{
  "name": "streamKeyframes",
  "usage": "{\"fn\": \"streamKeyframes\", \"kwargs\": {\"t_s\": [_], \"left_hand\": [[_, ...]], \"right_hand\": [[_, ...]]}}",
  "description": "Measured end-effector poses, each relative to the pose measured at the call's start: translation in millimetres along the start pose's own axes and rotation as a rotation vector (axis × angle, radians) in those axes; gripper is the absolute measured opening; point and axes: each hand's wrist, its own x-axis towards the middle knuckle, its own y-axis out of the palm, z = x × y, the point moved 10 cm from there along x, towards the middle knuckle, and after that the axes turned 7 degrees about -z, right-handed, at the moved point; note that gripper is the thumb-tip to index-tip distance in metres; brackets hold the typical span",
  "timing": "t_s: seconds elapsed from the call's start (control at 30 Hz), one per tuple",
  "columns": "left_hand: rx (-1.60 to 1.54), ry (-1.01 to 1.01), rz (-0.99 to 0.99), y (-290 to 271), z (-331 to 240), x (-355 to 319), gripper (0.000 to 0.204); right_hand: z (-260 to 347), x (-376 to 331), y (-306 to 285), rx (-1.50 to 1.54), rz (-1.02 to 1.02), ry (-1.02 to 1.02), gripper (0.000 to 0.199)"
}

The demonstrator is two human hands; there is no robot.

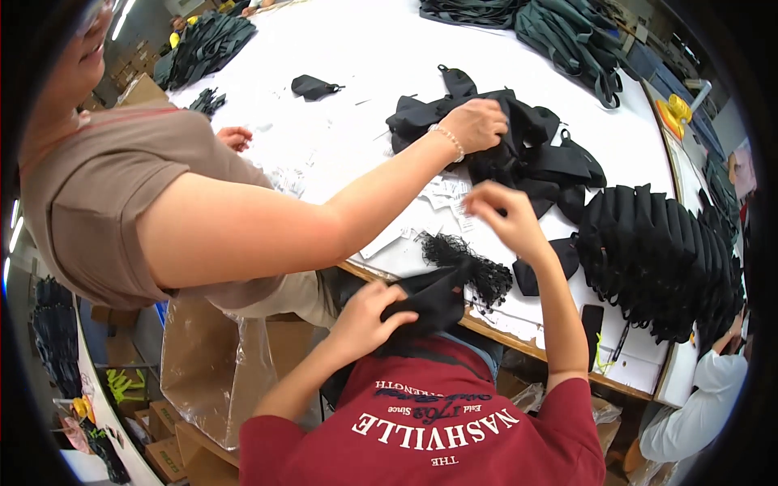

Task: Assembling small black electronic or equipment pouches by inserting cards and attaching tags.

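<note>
My left hand (366, 321) is closed on a black fabric pouch (429, 301) that lies at the table's front edge, against my lap. A tangle of thin black cords (470, 267) rests beside this pouch. Over the white labels (444, 194) reaches my right hand (510, 220), slightly blurred, its fingers bent and apart from the thumb, with nothing visible in them. Just beyond it is a heap of black fabric pouches (535, 154). A co-worker's hand (474, 125) grips into that heap, the arm crossing in front of me from the left.
To the right stand closely packed black pouches (648, 243). A phone (592, 324) and a pen (621, 340) lie near the table's front edge. A single pouch (314, 87) sits farther back. Cardboard boxes (194, 364) stand below on the left. Dark bundles (567, 44) occupy the far edge.
</note>
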Motion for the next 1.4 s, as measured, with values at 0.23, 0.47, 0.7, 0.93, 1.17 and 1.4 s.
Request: {"fn": "streamKeyframes", "kwargs": {"t_s": [0.23,0.47,0.7,0.93,1.17,1.4], "left_hand": [[0.433,0.786,-0.322,-35.1,-116.8,59.1,0.021],[0.357,0.901,-0.668,-70.8,-131.4,63.0,0.022],[0.389,0.978,-0.828,-104.5,-122.2,59.9,0.022],[0.271,0.937,-0.811,-118.4,-100.7,71.1,0.022],[0.159,0.845,-0.782,-134.0,-76.5,76.5,0.024],[0.082,0.725,-0.565,-136.4,-62.8,100.1,0.024]], "right_hand": [[128.4,-11.5,-2.3,-0.503,0.091,-0.363,0.021],[163.7,-8.7,-1.9,-0.799,0.090,-0.518,0.024],[172.9,6.1,16.0,-0.885,0.027,-0.619,0.021],[168.0,37.6,36.6,-0.769,0.057,-0.622,0.013],[164.9,48.1,57.1,-0.766,0.080,-0.653,0.013],[150.8,54.9,62.4,-0.704,0.067,-0.604,0.009]]}}
